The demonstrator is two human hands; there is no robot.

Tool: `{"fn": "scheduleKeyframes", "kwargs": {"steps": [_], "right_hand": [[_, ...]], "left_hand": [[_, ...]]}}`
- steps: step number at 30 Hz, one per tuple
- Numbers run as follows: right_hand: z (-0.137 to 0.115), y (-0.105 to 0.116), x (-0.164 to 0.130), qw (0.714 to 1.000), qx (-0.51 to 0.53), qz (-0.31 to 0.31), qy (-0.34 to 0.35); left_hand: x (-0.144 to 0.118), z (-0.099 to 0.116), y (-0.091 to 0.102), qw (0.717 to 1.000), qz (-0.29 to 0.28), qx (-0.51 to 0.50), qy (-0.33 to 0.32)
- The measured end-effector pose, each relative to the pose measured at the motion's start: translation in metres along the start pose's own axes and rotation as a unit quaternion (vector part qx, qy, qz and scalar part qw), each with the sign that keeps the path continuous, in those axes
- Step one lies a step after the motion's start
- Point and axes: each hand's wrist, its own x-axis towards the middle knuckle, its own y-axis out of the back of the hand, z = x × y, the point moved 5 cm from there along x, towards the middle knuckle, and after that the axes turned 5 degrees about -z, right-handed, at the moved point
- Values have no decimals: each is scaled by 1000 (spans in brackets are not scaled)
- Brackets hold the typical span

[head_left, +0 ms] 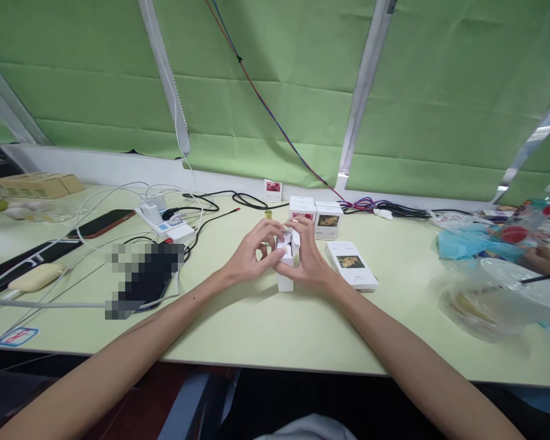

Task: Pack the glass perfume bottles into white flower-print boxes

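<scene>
A small white cardboard box [285, 283] stands upright on the table in front of me, its top flaps raised. My left hand [255, 252] has its thumb at the box's open top and its fingers curled about the far left side. From the right, my right hand [308, 260] wraps round the same box. What lies inside is mostly hidden by fingers and flaps. Just behind my left fingers shows a small item with a yellow-green top [268, 215]. Beyond my right hand stand a white box with a pink picture [302, 202] and one with a yellow flower picture [328, 225].
A flat white box [351, 266] lies right of my hand. Leftward are a power strip [165, 225], tangled cables and several phones, one a black phone [149, 278]. At right, another person's hand [547, 256] is near a plastic bowl [504, 299]. A small card [273, 190] leans at the back.
</scene>
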Motion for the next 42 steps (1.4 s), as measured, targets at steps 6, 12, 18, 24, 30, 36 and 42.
{"fn": "scheduleKeyframes", "kwargs": {"steps": [6, 12, 18, 24, 30, 36, 42], "right_hand": [[-1, 0, 1, 1000, -11, -5, 0], [0, 0, 0, 1000, -18, -15, -5], [1, -1, 0, 1000, 9, -10, 7], [1, -2, 0, 998, 51, -7, 23], [1, -2, 0, 999, 45, -16, 12], [1, -1, 0, 999, 36, -18, 9], [1, -2, 0, 998, 42, -34, -10]], "left_hand": [[0, 0, -2, 1000, 6, -14, 1], [-1, -2, -5, 999, 12, -31, 14], [-2, -5, -8, 998, 15, -58, 35], [-2, -5, -10, 996, 14, -70, 53], [-3, -6, -11, 994, 8, -92, 64], [-4, -9, -11, 989, 1, -137, 48], [-5, -12, -12, 987, 0, -149, 56]]}}
